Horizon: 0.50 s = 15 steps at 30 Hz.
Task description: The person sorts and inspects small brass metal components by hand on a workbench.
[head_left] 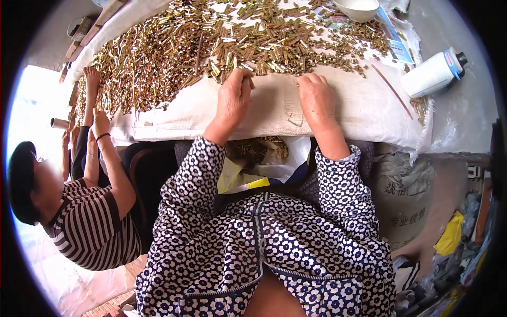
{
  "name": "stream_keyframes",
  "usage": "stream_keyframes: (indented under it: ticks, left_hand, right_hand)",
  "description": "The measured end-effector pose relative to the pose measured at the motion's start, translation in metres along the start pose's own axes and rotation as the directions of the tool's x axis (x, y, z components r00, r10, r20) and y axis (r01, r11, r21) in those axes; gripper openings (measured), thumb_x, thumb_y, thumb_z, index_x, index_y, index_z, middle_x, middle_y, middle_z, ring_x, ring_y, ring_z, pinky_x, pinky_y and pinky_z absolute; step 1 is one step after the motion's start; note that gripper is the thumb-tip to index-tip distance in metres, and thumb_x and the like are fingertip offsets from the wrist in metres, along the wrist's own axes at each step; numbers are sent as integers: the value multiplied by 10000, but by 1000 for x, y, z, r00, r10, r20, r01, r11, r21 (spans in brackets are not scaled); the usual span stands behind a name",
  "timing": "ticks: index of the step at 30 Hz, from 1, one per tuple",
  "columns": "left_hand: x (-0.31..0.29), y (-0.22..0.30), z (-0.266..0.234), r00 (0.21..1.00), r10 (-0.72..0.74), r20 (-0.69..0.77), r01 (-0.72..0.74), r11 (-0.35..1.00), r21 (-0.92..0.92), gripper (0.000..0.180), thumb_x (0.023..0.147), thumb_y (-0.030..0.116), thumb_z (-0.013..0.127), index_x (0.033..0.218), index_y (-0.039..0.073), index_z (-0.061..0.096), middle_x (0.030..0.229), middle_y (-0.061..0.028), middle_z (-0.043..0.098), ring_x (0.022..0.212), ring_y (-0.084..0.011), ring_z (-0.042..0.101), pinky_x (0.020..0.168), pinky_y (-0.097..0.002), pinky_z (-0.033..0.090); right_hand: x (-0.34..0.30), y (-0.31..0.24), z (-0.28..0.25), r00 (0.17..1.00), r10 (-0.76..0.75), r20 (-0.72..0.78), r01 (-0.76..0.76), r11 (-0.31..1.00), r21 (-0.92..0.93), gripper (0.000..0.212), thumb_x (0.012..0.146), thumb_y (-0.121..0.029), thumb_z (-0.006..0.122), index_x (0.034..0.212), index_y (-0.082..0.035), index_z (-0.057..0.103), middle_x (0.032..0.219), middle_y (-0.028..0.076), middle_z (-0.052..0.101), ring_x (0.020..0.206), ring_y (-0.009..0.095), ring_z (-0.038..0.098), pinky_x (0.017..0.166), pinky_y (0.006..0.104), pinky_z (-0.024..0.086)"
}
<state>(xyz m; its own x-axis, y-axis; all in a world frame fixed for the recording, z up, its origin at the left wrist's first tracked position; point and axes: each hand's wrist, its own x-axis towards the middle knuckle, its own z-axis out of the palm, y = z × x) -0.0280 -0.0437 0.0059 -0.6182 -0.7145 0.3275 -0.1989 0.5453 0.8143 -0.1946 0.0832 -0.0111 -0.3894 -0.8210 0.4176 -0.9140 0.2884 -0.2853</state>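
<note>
A large heap of small brass-coloured metal pieces point(153, 63) covers the far and left part of the cloth-covered table point(269, 113). Longer gold strips point(264, 50) lie spread straight ahead of me. My left hand point(234, 98) is at the near edge of these strips, its fingers curled and pressed together. To the right, my right hand point(318, 101) rests low over the cloth with thumb and fingers drawn in. What either hand pinches, if anything, is hidden by the fingers. Below the table edge, an open bag point(296, 150) at my lap holds more metal pieces.
On the left a person in a striped shirt point(90, 227) reaches into the heap. A white bottle point(433, 73) lies at the right, near a thin stick point(392, 90). A white bowl point(358, 8) stands at the far side. Another thin rod point(198, 53) lies among the pieces.
</note>
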Motion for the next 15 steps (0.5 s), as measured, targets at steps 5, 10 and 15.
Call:
stream_keyframes:
  ticks: [5, 10, 15]
  left_hand:
    - [34, -23, -8, 922, 309, 233, -387, 760, 522, 74, 830, 18, 487, 848, 34, 556, 766, -158, 588, 656, -337, 594, 611, -418, 493]
    - [31, -23, -10, 931, 218, 293, -353, 744, 568, 105, 813, 52, 567, 915, 32, 578, 862, -135, 587, 746, -306, 608, 631, -380, 488]
    - [-5, -6, -15, 973, -183, 144, 184, 983, 6, 73, 911, 93, 547, 943, 33, 573, 854, -66, 603, 732, -133, 616, 546, -262, 446]
  right_hand:
    - [-1, -9, -3, 999, 0, -42, -1, 1000, -5, 67, 792, -58, 591, 849, -69, 624, 886, 80, 632, 869, 269, 599, 723, 371, 502]
    - [-6, -14, -6, 995, -32, -92, 48, 983, 178, 61, 774, -14, 595, 820, -51, 611, 885, 77, 633, 786, 243, 611, 692, 345, 504]
    - [-12, -28, -12, 998, 53, 34, -62, 758, 649, 87, 781, 14, 614, 851, -36, 629, 823, 31, 604, 694, 122, 576, 641, 251, 464]
